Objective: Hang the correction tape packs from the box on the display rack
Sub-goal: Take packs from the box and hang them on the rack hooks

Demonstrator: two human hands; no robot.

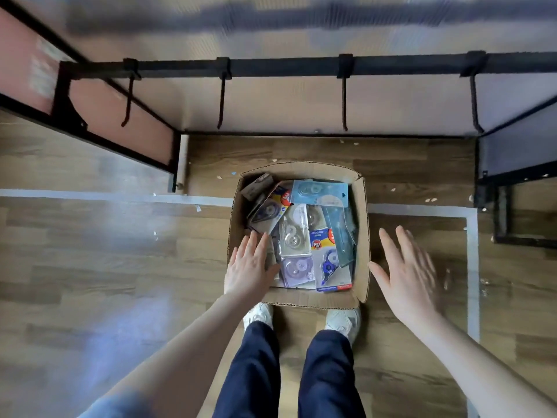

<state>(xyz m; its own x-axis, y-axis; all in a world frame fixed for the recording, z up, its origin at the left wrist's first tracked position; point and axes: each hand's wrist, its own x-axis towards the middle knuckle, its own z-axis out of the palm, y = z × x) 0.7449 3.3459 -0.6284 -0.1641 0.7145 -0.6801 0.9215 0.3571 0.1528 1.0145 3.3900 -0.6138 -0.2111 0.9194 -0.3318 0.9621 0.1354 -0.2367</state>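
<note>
Here, from the head camera, a cardboard box (361,230) sits on the wood floor (105,251) just ahead of the person's white shoes (343,322), and correction tape packs (297,233) lie jumbled inside it. The left hand (248,267) reaches over the box's near-left corner, fingers straight and close together, their tips over the packs; whether they touch is unclear. The right hand (407,273) hovers outside the box's right wall, fingers spread and blurred, holding nothing. Beyond the box stands the display rack (286,67), its black bar carrying four bare hooks (344,104)
</note>
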